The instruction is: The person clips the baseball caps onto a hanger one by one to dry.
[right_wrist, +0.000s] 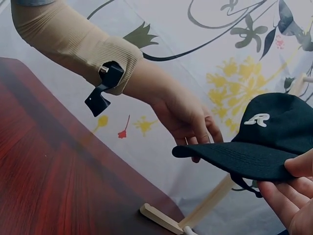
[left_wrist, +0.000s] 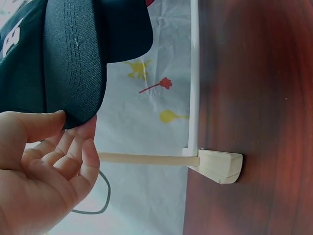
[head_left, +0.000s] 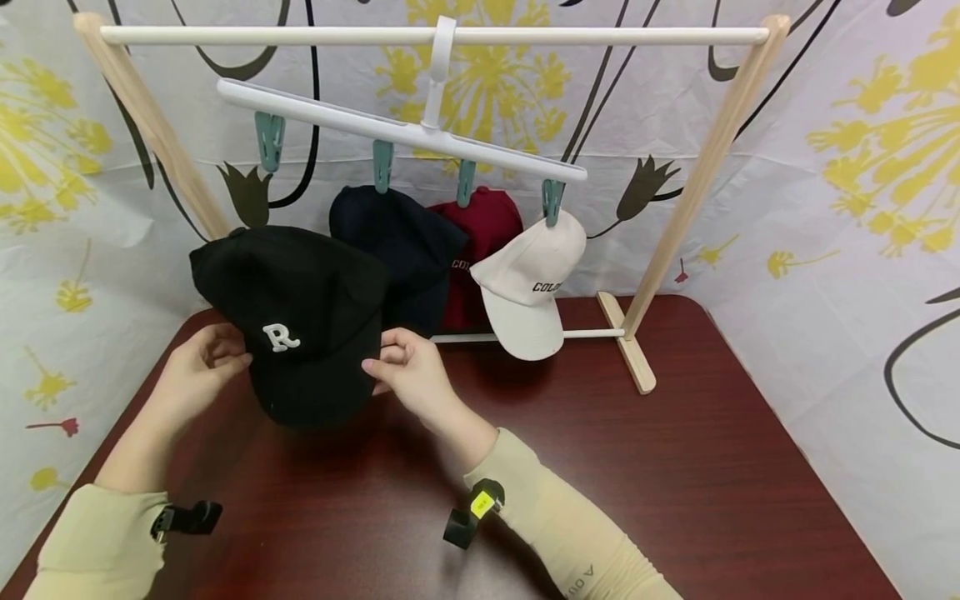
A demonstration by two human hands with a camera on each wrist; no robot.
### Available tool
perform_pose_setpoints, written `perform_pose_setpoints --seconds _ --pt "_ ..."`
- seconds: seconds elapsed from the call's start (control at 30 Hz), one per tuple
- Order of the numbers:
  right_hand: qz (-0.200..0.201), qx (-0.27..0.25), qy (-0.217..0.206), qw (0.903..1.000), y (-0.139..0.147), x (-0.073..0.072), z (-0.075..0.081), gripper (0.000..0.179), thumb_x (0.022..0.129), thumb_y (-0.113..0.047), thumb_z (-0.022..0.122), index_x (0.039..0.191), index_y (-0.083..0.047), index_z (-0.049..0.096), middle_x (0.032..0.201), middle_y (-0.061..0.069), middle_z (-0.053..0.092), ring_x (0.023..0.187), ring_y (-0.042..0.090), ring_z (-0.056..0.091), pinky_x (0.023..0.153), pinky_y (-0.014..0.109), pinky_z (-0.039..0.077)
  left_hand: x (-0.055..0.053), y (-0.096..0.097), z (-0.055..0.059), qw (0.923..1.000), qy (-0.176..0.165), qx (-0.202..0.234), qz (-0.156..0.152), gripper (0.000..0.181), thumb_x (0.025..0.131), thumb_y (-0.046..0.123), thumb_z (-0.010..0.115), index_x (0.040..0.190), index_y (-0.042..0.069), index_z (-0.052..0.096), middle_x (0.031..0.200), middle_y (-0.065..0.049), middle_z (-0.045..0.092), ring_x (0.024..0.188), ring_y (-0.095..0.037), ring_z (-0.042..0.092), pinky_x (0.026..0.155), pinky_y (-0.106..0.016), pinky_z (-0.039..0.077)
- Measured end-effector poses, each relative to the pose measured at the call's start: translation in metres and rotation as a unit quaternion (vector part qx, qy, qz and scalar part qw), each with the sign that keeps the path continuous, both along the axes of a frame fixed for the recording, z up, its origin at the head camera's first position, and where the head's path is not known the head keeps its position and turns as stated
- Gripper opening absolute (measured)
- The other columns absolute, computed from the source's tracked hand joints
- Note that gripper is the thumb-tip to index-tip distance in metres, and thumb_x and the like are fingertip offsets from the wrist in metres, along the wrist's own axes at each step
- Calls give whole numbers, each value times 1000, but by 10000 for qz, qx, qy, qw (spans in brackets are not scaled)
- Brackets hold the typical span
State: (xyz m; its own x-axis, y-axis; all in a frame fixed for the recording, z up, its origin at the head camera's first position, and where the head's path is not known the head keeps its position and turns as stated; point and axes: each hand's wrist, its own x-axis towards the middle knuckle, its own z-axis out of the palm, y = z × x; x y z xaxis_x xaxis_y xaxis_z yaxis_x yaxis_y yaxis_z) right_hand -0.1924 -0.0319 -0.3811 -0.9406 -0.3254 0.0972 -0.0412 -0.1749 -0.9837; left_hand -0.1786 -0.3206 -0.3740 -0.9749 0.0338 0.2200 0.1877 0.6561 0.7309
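Observation:
A black cap [head_left: 322,292] with a white letter R on its front is held between both hands, brim downward. My left hand [head_left: 197,371] pinches the brim's left edge, thumb on top and fingers beneath in the left wrist view. On the opposite edge, my right hand [head_left: 416,375] grips the brim between thumb and fingers, as the right wrist view also shows. Above the cap, a green clip [head_left: 270,142] hangs at the left end of a white hanger [head_left: 337,118], with a gap between clip and crown.
From the hanger's other clips hang a navy cap [head_left: 390,242], a maroon cap [head_left: 491,217] and a white cap [head_left: 528,275]. The hanger hooks over the white bar [head_left: 600,36] of a wooden-legged rack [head_left: 693,179] on a dark red table [head_left: 675,467]. A flower-patterned cloth [head_left: 847,275] surrounds it.

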Motion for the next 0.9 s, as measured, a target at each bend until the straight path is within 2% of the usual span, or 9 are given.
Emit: perform_pose_setpoints --seconds 0.17,0.37,0.57,0.77,0.9 --pt "-56 -71 60 9999 0 -2 -2 15 85 10 65 100 8 59 82 17 68 58 16 61 60 34 56 -4 1 4 9999 -12 20 -119 43 94 10 60 130 -9 44 107 -25 60 85 12 53 69 -9 43" --pt "-169 -164 190 9995 -1 0 0 14 85 11 64 98 8 57 81 16 68 60 15 61 60 35 56 -9 3 9 9998 46 157 -135 40 94 7 60 128 -8 45 97 -5 64 84 13 54 69 -9 43" --pt "-202 -327 143 9992 -2 1 3 15 86 12 63 98 8 56 83 19 68 60 15 62 61 35 56 -11 5 14 9995 143 202 -170 38 93 4 59 126 -10 45 99 -14 62 83 13 53 68 -9 44" --pt "-220 -506 19 9985 -4 -1 5 14 87 12 61 98 7 55 84 20 68 59 16 62 62 34 56 -15 5 18 9986 159 467 -212 42 94 0 56 131 -12 41 90 15 57 82 12 53 65 -11 45" --pt "-219 -654 -71 9976 -4 -3 7 14 87 13 61 98 6 55 86 21 68 59 16 62 62 34 56 -16 6 21 9975 189 651 -222 44 94 1 55 132 -12 39 87 22 56 80 10 54 62 -14 46"
